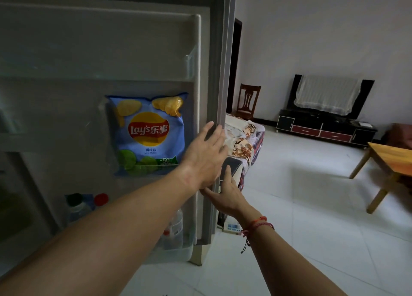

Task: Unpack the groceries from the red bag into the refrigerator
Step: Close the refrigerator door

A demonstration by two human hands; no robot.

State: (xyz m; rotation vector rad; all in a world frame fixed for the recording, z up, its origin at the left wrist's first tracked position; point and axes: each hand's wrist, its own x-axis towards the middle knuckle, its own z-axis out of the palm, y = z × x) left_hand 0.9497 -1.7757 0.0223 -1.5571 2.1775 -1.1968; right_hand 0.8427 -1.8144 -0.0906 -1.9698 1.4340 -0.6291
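Note:
The refrigerator door (214, 72) stands open with its inner side facing me. A blue Lay's chip bag (149, 135) stands upright in the middle door shelf. Several bottles (78, 206) stand in the bottom door shelf, one with a red cap (101, 199) and one clear (176, 226). My left hand (205, 157) lies with straight fingers against the door's grey gasket edge. Just below it, my right hand (229, 195) holds the door's edge, thumb on the outer side and fingers across the gasket. No red bag is in view.
Right of the door is a room with a white tiled floor. A sofa with a patterned cover (245, 135) stands just behind the door, with a wooden chair (248, 101) beyond it. A covered TV on a low stand (323, 128) and a wooden table (390, 159) are at right.

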